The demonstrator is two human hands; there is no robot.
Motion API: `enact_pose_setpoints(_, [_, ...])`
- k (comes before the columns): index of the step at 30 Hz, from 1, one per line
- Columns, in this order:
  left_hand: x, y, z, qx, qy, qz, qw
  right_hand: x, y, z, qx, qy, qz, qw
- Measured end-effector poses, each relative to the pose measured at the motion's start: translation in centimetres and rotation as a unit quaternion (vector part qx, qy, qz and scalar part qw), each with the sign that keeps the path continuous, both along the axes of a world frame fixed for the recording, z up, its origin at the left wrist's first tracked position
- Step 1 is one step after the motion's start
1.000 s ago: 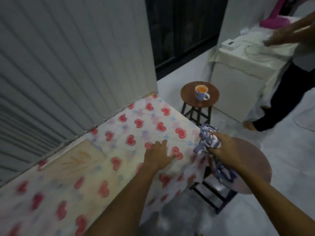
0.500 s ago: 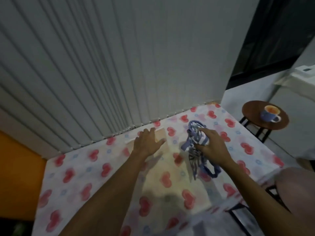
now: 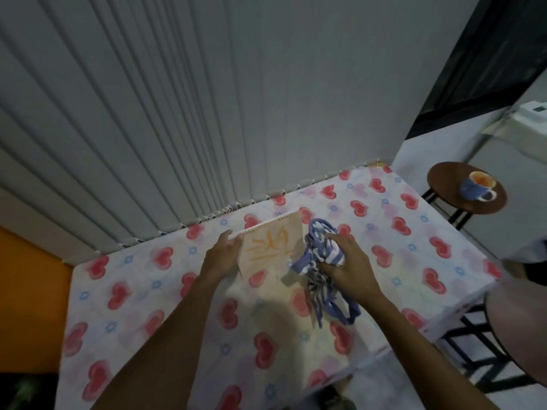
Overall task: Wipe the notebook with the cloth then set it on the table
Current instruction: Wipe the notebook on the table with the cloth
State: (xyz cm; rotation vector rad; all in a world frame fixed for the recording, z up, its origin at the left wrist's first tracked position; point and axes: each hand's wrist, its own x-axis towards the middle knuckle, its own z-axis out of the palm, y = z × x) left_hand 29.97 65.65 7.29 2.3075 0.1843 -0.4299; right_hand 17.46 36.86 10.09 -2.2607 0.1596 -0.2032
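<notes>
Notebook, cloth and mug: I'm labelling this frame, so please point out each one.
notebook (image 3: 270, 247), head view, on its orange-scribbled cover.
cloth (image 3: 321, 250), head view, on the bunched striped part by the hand.
mug (image 3: 475, 190), head view, on its blue side.

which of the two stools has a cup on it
The dark brown round stool at the far right, beyond the table corner, carries the blue cup. The paler stool nearer the person's right arm shows nothing on it.

The surface (image 3: 444, 261) wore a white covering patterned with red hearts and small blue flowers. On it, the notebook (image 3: 270, 247) was pale peach with orange scribbles; just right of the notebook, the cloth (image 3: 321, 255) was blue-and-white striped.
</notes>
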Motion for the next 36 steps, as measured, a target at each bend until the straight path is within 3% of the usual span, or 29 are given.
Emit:
enact_pose_setpoints(15, [1.1, -0.8, -0.1, -0.183, 0.027, 0.073, 0.98, 1.8, 0.4, -1.4, 0.014, 0.007, 0.005, 1.0])
enact_pose_setpoints(22, [1.1, -1.7, 0.3, -0.285, 0.152, 0.181, 0.929, 4.1, 0.6, 0.4, 0.025, -0.015, 0.011, 1.0])
enact_pose_setpoints(26, [-0.3, -2.3, 0.3, -0.36, 0.218, 0.228, 0.878, 4.9, 2.1, 1.2, 0.035, 0.005, 0.039, 0.999])
enact_pose_setpoints(30, [-1.6, -2.5, 0.4, -0.44, 0.211, 0.227, 0.843, 5.4, 6.6, -0.3, -0.08, -0.029, 0.133, 0.987])
enact_pose_setpoints(34, [-2.1, -2.9, 0.6, -0.472, 0.208, 0.202, 0.832, 6.3, 10.6, -3.9, -0.055, 0.064, 0.117, 0.989])
enact_pose_setpoints(36, [-2.1, -2.6, 0.2, -0.484, 0.206, 0.188, 0.829, 6.2, 11.5, -5.8, -0.078, 0.069, 0.109, 0.989])
